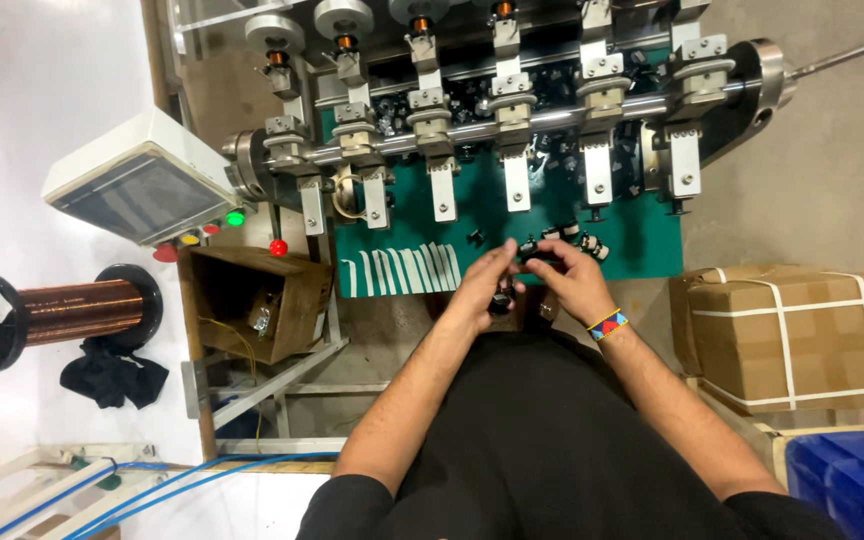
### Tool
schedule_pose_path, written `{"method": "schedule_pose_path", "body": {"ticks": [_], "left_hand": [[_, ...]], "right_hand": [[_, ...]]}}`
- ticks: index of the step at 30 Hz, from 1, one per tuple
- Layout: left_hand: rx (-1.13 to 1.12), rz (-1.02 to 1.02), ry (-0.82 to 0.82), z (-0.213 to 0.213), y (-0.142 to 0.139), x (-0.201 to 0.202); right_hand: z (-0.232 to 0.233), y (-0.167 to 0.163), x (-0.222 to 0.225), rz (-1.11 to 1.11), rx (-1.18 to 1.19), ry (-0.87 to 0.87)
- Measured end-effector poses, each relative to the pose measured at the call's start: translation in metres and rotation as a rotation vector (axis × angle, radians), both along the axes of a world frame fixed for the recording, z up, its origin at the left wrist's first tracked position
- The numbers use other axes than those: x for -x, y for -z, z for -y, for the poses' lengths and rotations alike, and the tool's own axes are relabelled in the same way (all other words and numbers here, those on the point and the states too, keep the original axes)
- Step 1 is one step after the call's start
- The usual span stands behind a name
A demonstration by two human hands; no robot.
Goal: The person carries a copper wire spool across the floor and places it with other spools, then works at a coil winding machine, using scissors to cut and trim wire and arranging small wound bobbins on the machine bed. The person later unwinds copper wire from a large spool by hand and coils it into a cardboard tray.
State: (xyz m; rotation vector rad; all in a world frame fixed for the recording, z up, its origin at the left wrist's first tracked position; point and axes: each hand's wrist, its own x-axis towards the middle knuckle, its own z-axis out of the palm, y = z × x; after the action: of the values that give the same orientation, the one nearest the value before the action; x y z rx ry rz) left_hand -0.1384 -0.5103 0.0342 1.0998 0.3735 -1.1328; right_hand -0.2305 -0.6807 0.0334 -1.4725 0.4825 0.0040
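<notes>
— Green mat (pixel 642 245) under the winding machine (pixel 512 110): where were the hands?

— Both met at its front edge. The left hand (pixel 480 290) was curled, fingers pinched on a small dark bobbin (pixel 501 300) held just below the mat's edge. The right hand (pixel 574 280), with a bright woven wristband (pixel 608 324), was half closed, fingertips touching the same small part; how firmly it gripped, I could not tell.

— And nearby?

— More small black bobbins (pixel 584 240) lay loose on the mat just beyond the fingers. White tape strips (pixel 402 270) sat to the left, a copper wire spool (pixel 57 312) well apart, strapped cardboard boxes (pixel 802 335) to the right.
</notes>
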Motion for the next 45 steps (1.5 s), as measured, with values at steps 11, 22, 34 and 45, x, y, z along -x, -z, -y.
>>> {"method": "schedule_pose_path", "body": {"ticks": [11,22,34,45], "left_hand": [[0.107,-0.121,0.098,-0.074,-0.007,0.002],[-0.567,1.613,0.336,-0.066,-0.027,-0.017],[-0.174,-0.101,-0.067,-0.132,0.016,-0.038],[-0.038,0.147,-0.049,-0.175,0.027,-0.047]], "right_hand": [[-0.012,0.01,-0.046,0.059,-0.16,0.195],[-0.059,0.005,-0.032,-0.071,-0.197,-0.056],[-0.103,0.001,-0.068,-0.061,-0.403,0.143],[-0.12,0.003,-0.087,-0.079,-0.384,0.254]]}}
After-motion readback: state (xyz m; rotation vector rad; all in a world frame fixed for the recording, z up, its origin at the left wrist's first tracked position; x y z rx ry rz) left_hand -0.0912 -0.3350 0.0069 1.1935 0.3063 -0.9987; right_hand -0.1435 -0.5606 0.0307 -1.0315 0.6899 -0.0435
